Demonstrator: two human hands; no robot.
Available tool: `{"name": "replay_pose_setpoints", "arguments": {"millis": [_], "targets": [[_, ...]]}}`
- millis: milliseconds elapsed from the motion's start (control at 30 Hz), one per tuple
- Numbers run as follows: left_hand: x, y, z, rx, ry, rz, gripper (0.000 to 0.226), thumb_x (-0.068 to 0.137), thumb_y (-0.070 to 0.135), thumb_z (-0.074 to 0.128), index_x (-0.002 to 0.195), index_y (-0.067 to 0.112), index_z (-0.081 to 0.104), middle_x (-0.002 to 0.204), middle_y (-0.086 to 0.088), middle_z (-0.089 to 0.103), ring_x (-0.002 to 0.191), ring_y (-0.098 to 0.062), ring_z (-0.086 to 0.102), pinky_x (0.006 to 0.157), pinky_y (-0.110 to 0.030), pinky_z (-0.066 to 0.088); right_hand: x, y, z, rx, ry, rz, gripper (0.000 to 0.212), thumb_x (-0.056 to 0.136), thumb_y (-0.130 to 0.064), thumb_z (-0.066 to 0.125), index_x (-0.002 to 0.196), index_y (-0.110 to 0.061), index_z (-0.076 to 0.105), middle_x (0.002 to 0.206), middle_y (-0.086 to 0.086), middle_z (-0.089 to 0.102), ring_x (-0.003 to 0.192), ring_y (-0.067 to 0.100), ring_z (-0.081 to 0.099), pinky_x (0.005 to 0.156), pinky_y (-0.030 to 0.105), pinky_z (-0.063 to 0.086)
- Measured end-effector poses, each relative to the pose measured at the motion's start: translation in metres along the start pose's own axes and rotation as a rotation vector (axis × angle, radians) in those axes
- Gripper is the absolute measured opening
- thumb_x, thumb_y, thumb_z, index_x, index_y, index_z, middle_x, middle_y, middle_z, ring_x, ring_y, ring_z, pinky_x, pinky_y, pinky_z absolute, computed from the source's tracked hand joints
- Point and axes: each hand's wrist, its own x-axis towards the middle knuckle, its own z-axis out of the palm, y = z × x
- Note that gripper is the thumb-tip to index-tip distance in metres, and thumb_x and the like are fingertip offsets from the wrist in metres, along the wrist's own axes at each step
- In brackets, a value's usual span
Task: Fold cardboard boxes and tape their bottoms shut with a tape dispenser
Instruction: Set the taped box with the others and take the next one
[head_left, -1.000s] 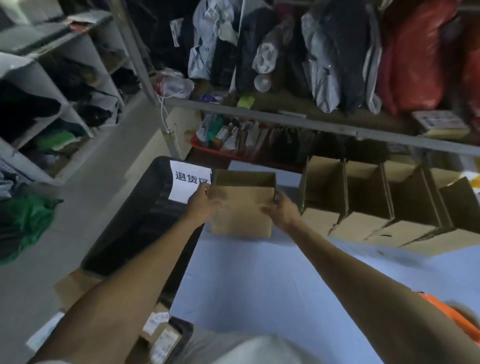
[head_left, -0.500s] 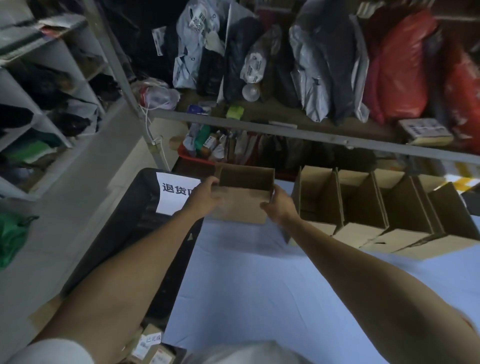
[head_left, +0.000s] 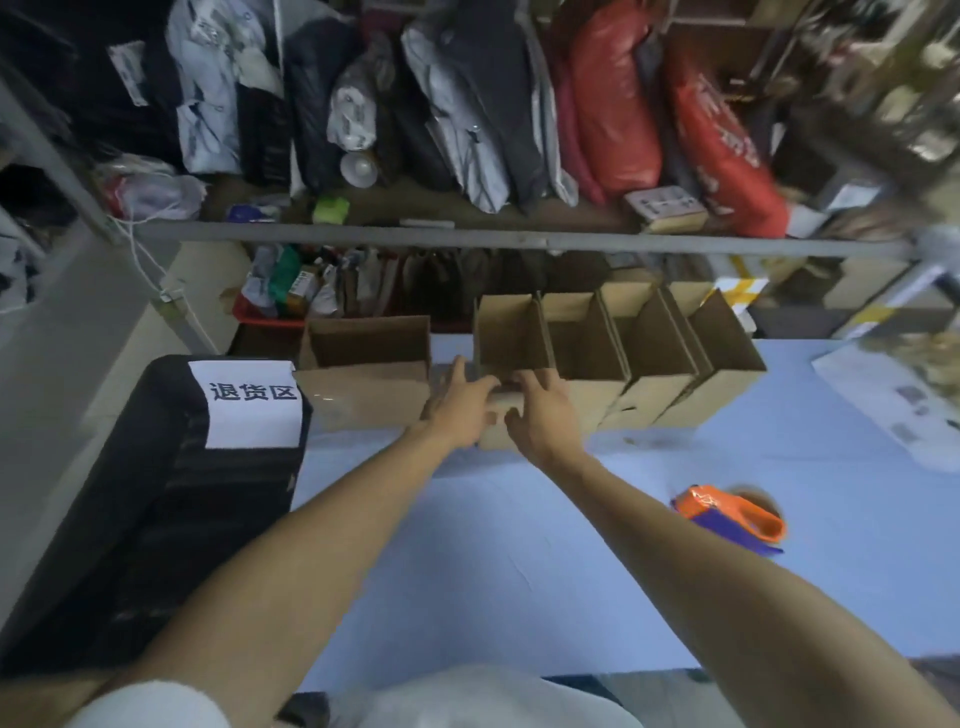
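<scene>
Head view: left hand (head_left: 457, 402) and right hand (head_left: 537, 415) reach with fingers extended, touching the nearest box of the upright row (head_left: 511, 343). Separate open box (head_left: 366, 374) stands left. Tape dispenser (head_left: 730, 514) lies on the blue table (head_left: 467, 545).

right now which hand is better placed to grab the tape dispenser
Right. The tape dispenser lies on the table beside the right forearm, while the left hand is farther off. Both hands reach toward the boxes; the right hand would just draw back.
</scene>
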Motion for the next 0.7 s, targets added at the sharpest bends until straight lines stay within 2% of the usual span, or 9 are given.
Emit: {"name": "replay_pose_setpoints", "arguments": {"millis": [67,133,200,233,333,433,533,600,700], "targets": [[-0.003,0.006,0.009,-0.131,-0.006,-0.113,0.036,0.094,0.022,0.055,0.13,0.019,0.053,0.154,-0.014,0.027,0.124,-0.037,0.045,0.093,-0.041,0.044,-0.015,0.019,0.001,0.028,0.003,0.058,0.053,0.083,-0.013,0.06,0.135,-0.011,0.049,0.129,0.014,0.047,0.111,0.035,0.051,0.09,0.037,0.046],[-0.011,0.009,0.013,-0.181,0.066,-0.116,0.025,0.093,0.024,0.053,0.115,0.014,0.058,0.14,-0.014,0.045,0.108,-0.032,0.051,0.084,-0.038,0.042,-0.029,0.035,0.003,0.107,0.037,0.076,0.054,0.083,-0.014,0.06,0.136,-0.01,0.047,0.122,0.012,0.048,0.107,0.033,0.053,0.083,0.032,0.045],[-0.024,0.013,0.011,-0.184,0.037,-0.047,0.01,0.094,0.023,0.055,0.091,0.013,0.059,0.14,-0.014,0.04,0.114,-0.033,0.049,0.086,-0.036,0.04,-0.041,0.048,0.005,0.174,0.091,0.097,0.054,0.085,-0.022,0.066,0.134,-0.01,0.046,0.122,0.008,0.047,0.105,0.028,0.056,0.076,0.028,0.041],[-0.031,0.014,0.012,-0.207,0.033,-0.019,0.016,0.094,0.023,0.057,0.082,0.013,0.055,0.141,-0.014,0.037,0.117,-0.033,0.048,0.085,-0.033,0.039,-0.046,0.055,0.006,0.207,0.106,0.121,0.058,0.085,-0.029,0.069,0.134,-0.012,0.044,0.124,0.006,0.047,0.104,0.024,0.056,0.076,0.027,0.041],[-0.057,0.006,0.015,-0.282,-0.005,0.033,0.022,0.091,0.024,0.062,0.074,0.016,0.051,0.157,-0.01,0.02,0.135,-0.024,0.037,0.087,-0.026,0.031,-0.058,0.068,0.008,0.476,-0.012,0.205,0.077,0.08,-0.051,0.074,0.141,-0.02,0.038,0.128,-0.006,0.048,0.107,0.011,0.054,0.08,0.026,0.046],[-0.08,-0.001,0.025,-0.308,-0.084,0.07,0.015,0.09,0.03,0.066,0.082,0.017,0.063,0.163,0.0,0.007,0.133,-0.017,0.042,0.088,-0.019,0.031,-0.066,0.069,0.012,0.792,-0.175,0.275,0.071,0.079,-0.066,0.06,0.138,-0.029,0.045,0.127,-0.006,0.059,0.112,0.012,0.06,0.076,0.016,0.047],[-0.094,0.005,0.024,-0.422,-0.028,0.045,0.025,0.091,0.037,0.063,0.114,0.026,0.061,0.152,-0.001,0.027,0.132,-0.022,0.043,0.094,-0.024,0.038,-0.061,0.07,0.019,0.842,-0.157,0.344,0.055,0.089,-0.059,0.056,0.134,-0.027,0.05,0.121,-0.002,0.064,0.105,0.012,0.063,0.075,0.019,0.049],[-0.092,0.01,0.017,-0.451,0.008,-0.038,0.058,0.092,0.04,0.062,0.143,0.034,0.034,0.147,-0.004,0.033,0.131,-0.025,0.044,0.099,-0.033,0.043,-0.054,0.071,0.019,0.749,-0.174,0.371,0.053,0.093,-0.054,0.055,0.135,-0.023,0.047,0.11,-0.003,0.064,0.095,0.013,0.065,0.072,0.025,0.053],[-0.083,0.015,0.004,-0.361,-0.015,-0.186,0.089,0.09,0.043,0.063,0.153,0.035,0.0,0.152,-0.012,0.034,0.128,-0.032,0.048,0.099,-0.042,0.047,-0.049,0.073,0.02,0.721,-0.228,0.398,0.047,0.094,-0.058,0.049,0.125,-0.022,0.054,0.088,0.004,0.07,0.072,0.022,0.071,0.069,0.034,0.061]]}}
